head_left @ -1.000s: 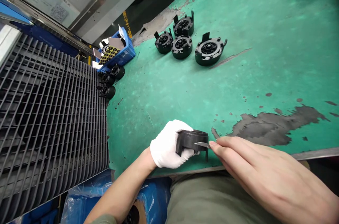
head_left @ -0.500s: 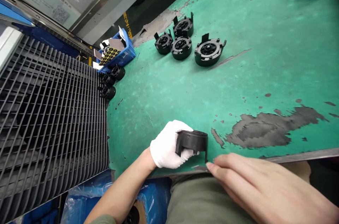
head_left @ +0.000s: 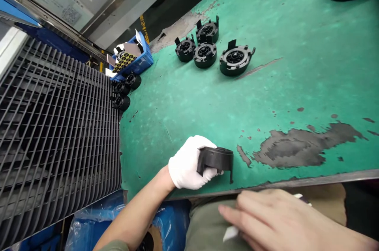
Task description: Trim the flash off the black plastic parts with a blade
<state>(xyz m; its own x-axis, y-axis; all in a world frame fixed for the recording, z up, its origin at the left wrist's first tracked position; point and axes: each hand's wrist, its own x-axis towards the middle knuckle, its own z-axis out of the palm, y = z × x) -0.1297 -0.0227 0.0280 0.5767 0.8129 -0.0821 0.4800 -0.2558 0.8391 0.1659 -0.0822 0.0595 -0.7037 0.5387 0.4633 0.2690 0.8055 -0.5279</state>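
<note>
Black ring-shaped part (head_left: 219, 159), one: near side, just inside the near edge of the green bench (head_left: 189, 104), prongs downward. 
Left hand (head_left: 189, 164), white-gloved: fingers closed round the part's left end. 
Right hand (head_left: 266, 216), bare: fingers bent, pinching a pale-tipped tool (head_left: 230, 233) on the near side of that edge, apart from the part. 
Similar black parts (head_left: 235, 59), four: far side, green surface stretching between them and the hands. 
Slatted rack (head_left: 68, 124): along the left edge, bounding room leftward.
</note>
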